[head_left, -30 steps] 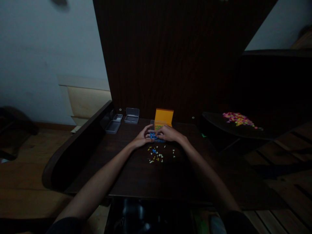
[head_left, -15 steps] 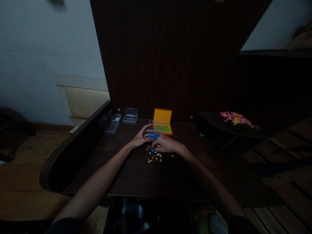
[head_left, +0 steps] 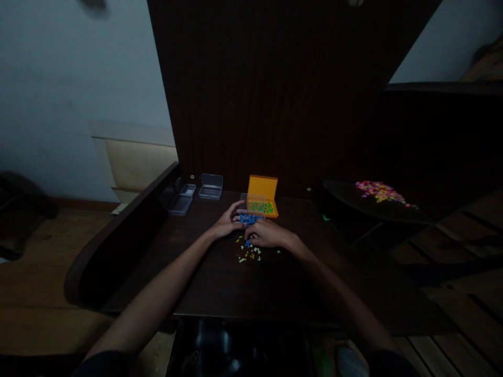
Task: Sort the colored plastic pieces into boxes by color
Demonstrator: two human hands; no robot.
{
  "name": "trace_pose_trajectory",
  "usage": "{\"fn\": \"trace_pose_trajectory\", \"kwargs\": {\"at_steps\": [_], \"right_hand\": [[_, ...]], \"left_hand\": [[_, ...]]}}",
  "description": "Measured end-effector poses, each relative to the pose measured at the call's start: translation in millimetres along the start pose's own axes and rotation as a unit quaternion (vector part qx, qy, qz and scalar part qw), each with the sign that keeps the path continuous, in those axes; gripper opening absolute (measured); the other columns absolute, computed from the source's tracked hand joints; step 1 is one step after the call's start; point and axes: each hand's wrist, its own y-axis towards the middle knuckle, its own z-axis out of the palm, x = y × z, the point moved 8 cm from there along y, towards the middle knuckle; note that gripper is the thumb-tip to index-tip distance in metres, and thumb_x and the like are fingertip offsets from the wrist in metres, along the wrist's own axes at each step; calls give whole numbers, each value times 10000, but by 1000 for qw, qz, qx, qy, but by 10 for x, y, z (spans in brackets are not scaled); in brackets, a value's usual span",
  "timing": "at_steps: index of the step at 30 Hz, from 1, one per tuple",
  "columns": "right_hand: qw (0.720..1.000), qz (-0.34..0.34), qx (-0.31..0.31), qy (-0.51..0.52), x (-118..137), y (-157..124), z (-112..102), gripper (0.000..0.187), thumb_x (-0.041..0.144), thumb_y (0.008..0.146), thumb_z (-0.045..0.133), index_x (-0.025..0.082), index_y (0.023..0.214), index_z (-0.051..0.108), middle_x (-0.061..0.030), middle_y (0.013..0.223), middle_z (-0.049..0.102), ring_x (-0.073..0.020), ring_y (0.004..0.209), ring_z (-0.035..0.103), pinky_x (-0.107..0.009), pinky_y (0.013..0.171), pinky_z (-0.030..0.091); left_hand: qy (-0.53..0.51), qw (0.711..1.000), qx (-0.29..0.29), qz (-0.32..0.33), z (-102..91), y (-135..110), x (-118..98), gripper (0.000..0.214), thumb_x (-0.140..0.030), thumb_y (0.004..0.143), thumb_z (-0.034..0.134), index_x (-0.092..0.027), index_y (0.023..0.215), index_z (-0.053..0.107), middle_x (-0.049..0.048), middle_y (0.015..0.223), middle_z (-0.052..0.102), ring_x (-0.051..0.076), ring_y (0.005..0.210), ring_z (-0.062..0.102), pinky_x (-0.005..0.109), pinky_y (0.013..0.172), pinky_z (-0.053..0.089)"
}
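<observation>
My left hand (head_left: 228,220) is wrapped round the left side of a clear plastic box (head_left: 247,200) with its lid up. Several small blue pieces (head_left: 249,218) lie inside that box. At its front right, my right hand (head_left: 266,233) is bent down with the fingertips pinched together, close to a few blue pieces (head_left: 247,244) on the table. What sits between those fingertips, if anything, is too small to make out. Pale and yellow pieces (head_left: 255,250) are scattered just in front. Behind the clear box stands an open orange box (head_left: 262,185) with green pieces (head_left: 269,207) in it.
Toward the back left are open clear boxes, one by the back panel (head_left: 211,192) and one by the side rail (head_left: 181,204). On a dark side shelf (head_left: 338,191) to the right lies a heap of pink and yellow pieces (head_left: 380,191). A raised rail (head_left: 118,235) edges the table's left.
Almost nothing differs. My right hand's fingers have shifted slightly over the blue pieces in front of the box, while my left hand stays on the clear box.
</observation>
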Motion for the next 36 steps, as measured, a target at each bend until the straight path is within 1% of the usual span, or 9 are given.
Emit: {"fn": "trace_pose_trajectory", "kwargs": {"at_steps": [6, 10, 13, 16, 20, 26, 32, 34, 36], "right_hand": [[1000, 10, 10, 1, -41, -32, 14, 268, 116, 779, 580, 199, 987, 727, -36, 885, 728, -156, 771, 621, -237, 673, 395], [1000, 21, 10, 0, -76, -46, 13, 238, 159, 802, 579, 200, 984, 727, -41, 909, 728, -168, 804, 629, -245, 688, 402], [1000, 24, 6, -1, -79, -43, 1, 256, 148, 815, 556, 203, 998, 726, -43, 924, 730, -169, 824, 632, -248, 704, 404], [1000, 29, 8, -7, -81, -33, 4, 286, 120, 803, 547, 206, 1010, 725, -41, 926, 731, -166, 823, 631, -246, 707, 403], [1000, 24, 13, -10, -64, -26, 15, 256, 129, 806, 552, 195, 976, 730, -43, 912, 732, -167, 818, 629, -245, 695, 398], [999, 29, 15, -9, -55, -35, 0, 230, 149, 787, 575, 196, 947, 734, -35, 863, 727, -158, 767, 614, -233, 651, 375], [999, 32, 18, 1, -44, -14, 22, 176, 139, 804, 567, 170, 870, 727, -37, 795, 699, -138, 694, 566, -229, 617, 342], [999, 29, 18, 15, -36, -17, -8, 159, 134, 808, 571, 153, 863, 719, -33, 759, 677, -124, 653, 537, -224, 600, 333], [999, 17, 14, 43, -29, -34, -83, 147, 151, 820, 584, 144, 891, 712, -20, 719, 647, -112, 620, 510, -218, 590, 328]], "left_hand": [[-2, 1000, -6, -4, -19, 5, 24, 878, -58, 592, 777, -230, 1362, 392, 108, 1203, 572, 172, 967, 631, 319, 869, 499], [-7, 1000, 0, -1, -5, 0, 10, 872, -67, 602, 779, -227, 1365, 390, 118, 1211, 572, 177, 974, 631, 334, 882, 497], [-8, 1000, 2, -3, 3, -2, 2, 879, -74, 596, 784, -223, 1366, 387, 117, 1203, 575, 177, 972, 629, 333, 883, 493], [-11, 1000, 0, -4, 6, -2, -2, 885, -67, 581, 787, -225, 1360, 397, 109, 1191, 576, 170, 953, 629, 323, 868, 494], [-11, 1000, -5, -5, 4, 0, 2, 877, -60, 578, 784, -232, 1350, 405, 93, 1168, 579, 146, 914, 627, 300, 843, 493], [-14, 1000, -1, -7, 10, 2, 2, 875, -62, 571, 787, -233, 1343, 410, 94, 1175, 576, 151, 923, 627, 281, 811, 499], [-10, 1000, -3, -3, 23, -2, -20, 881, -59, 572, 783, -230, 1351, 409, 98, 1177, 584, 161, 944, 631, 293, 839, 497], [-9, 1000, -1, -3, 24, -3, -20, 886, -61, 571, 784, -232, 1353, 405, 101, 1184, 583, 162, 940, 632, 300, 843, 498], [-7, 1000, 1, -3, 21, -3, -18, 882, -67, 577, 784, -234, 1356, 404, 109, 1194, 579, 167, 942, 632, 312, 846, 500]]}}
